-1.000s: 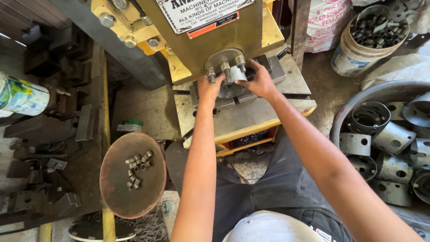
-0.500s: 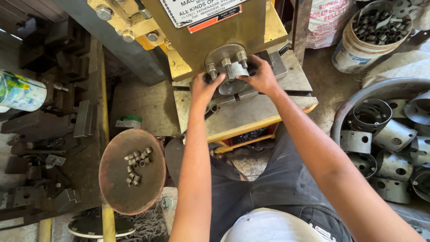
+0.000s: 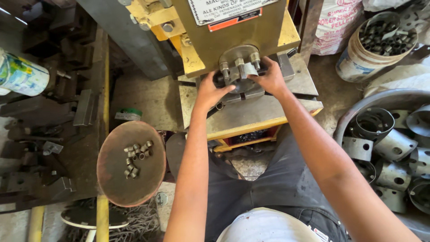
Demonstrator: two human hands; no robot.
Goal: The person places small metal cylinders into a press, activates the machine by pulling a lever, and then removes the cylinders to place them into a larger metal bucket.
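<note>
We see a white nameplate (image 3: 233, 9) with an orange strip (image 3: 235, 20) beneath it on the yellow press (image 3: 264, 33) front. A white printed sack (image 3: 333, 27) stands at the top right, and a white-blue-green printed container (image 3: 20, 74) lies at the left edge.

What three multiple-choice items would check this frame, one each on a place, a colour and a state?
1. Where do the small metal sleeves lie?
A. On the round rusty tray
B. In the white bucket
C. On the press table

2. What colour is the press body?
A. Blue
B. Yellow
C. Red

3. What are both hands doing?
A. Hanging at the sides
B. Lifting the tray
C. Reaching to the round fitting under the press head

Answers:
1 A: the sleeves sit in a cluster on the round rusty tray, left of the person's knees.
2 B: the housing and its base edge are yellow.
3 C: the left hand and right hand sit on either side of the round fitting.
</note>
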